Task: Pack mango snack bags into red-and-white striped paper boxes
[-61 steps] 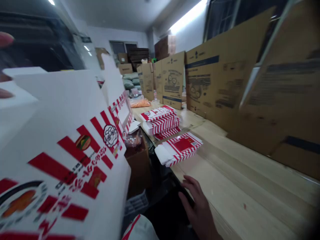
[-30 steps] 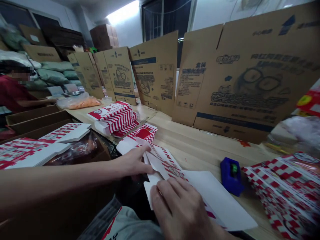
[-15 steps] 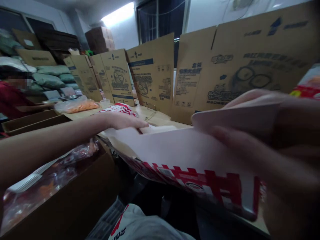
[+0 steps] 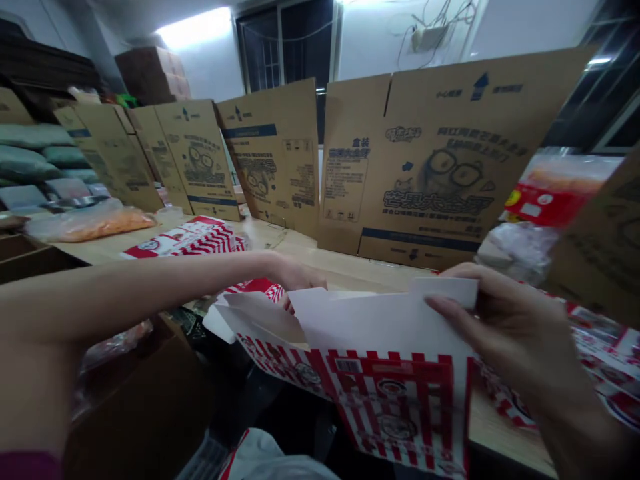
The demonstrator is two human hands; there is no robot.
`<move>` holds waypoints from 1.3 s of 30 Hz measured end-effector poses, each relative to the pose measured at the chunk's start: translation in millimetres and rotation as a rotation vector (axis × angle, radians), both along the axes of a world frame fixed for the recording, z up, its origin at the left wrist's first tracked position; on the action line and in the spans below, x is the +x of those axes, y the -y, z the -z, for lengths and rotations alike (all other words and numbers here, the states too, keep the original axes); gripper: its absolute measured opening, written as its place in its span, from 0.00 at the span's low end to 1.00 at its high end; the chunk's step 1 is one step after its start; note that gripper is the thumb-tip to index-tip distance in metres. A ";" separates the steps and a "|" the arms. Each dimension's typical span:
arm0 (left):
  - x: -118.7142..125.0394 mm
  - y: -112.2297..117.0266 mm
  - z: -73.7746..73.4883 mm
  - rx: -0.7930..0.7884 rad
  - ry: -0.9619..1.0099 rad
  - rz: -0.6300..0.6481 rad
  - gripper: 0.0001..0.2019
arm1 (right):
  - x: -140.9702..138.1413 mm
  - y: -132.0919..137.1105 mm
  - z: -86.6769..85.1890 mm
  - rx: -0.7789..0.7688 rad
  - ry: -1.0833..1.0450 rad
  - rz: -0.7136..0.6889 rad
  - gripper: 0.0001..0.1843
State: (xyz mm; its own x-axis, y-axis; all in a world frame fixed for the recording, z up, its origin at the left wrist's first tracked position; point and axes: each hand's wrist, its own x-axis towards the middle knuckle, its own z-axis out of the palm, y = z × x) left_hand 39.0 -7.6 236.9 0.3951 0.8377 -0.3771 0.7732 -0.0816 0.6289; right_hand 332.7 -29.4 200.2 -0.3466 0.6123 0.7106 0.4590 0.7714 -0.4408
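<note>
A red-and-white striped paper box, printed with small pictures and a barcode, is held up in front of me with its white top flaps spread. My right hand pinches the white flap at its right end between thumb and fingers. Across the table edge reaches my left arm, and my left hand is bent over the far side of the same box. Its fingertips are partly hidden behind a raised white flap; a thumb or finger shows in the opening.
Flat striped boxes lie on the table, with more at right. Tall cardboard sheets stand along the back. A bag of orange food lies far left. An open carton stands below my left arm.
The striped box has swung more upright, showing its printed front and an opened top. My right hand has moved back from the camera. The view has turned to the right.
</note>
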 end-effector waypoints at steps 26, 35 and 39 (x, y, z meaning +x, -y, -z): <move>87.1 -106.4 39.5 0.308 -0.339 0.603 0.07 | -105.6 63.5 71.0 0.214 0.413 -0.299 0.16; 136.7 -108.0 72.7 0.384 -0.392 0.666 0.02 | -82.6 -2.4 116.8 -0.574 0.532 -0.063 0.09; 110.2 -89.8 41.9 0.495 -0.316 0.643 0.08 | -87.9 -8.1 121.5 -0.670 0.595 -0.137 0.09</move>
State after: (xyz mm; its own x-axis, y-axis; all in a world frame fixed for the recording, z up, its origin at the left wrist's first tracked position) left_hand 149.2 82.2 195.0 0.7862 0.5845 -0.2005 0.6155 -0.7698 0.1693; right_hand 244.8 -21.3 78.7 -0.6430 0.7593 -0.0996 0.6774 0.5032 -0.5365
